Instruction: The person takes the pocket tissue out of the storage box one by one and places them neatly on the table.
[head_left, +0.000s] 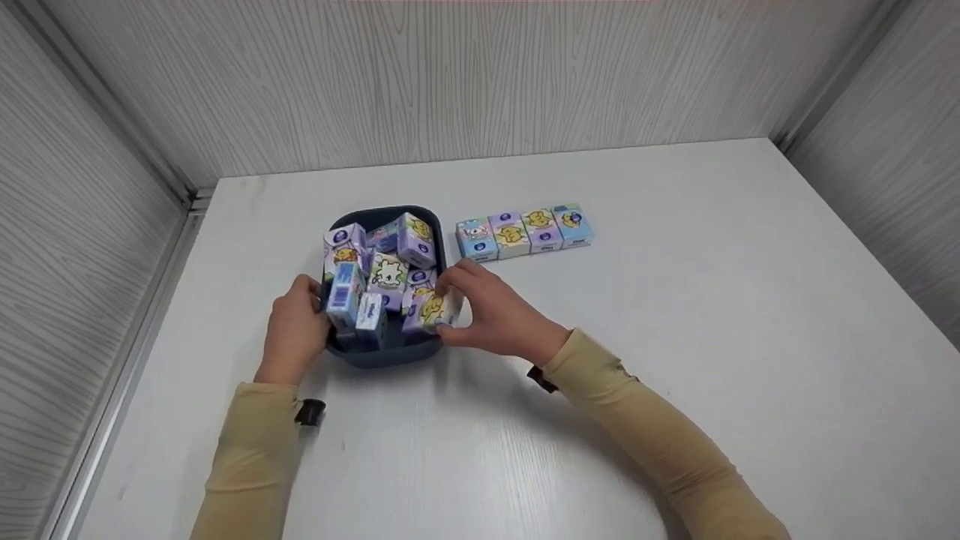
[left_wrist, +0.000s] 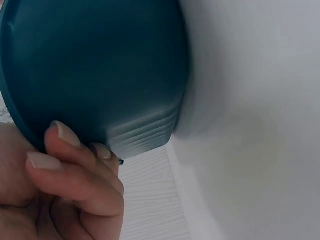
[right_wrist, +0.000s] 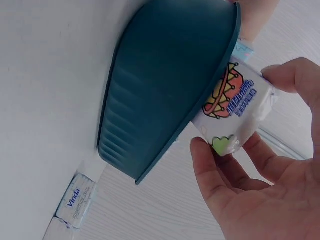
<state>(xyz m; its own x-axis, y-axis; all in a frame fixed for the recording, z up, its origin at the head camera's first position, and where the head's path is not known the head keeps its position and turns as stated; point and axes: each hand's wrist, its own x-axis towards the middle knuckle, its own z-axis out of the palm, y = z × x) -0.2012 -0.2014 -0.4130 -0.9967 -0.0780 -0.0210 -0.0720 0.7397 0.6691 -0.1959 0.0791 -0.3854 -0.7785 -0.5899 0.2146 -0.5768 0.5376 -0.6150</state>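
Note:
On the left of the table stands a dark teal plastic basket (head_left: 386, 358), filled with small tissue packs (head_left: 388, 273) in purple, white and blue wrappers. My left hand (head_left: 291, 334) grips the basket's left side, and the left wrist view has its fingers (left_wrist: 75, 182) bent against the rim. Between thumb and fingers, my right hand (head_left: 506, 315) pinches a tissue pack (right_wrist: 240, 102) with a cartoon print at the basket's right rim. That pack overlaps the rim in the head view, and part of it is hidden behind the basket wall in the right wrist view.
Just right of the basket, several tissue packs (head_left: 512, 234) lie side by side in a row on the white table (head_left: 712, 300). Grey wood-grain panels (head_left: 480, 82) enclose the table at the back and both sides.

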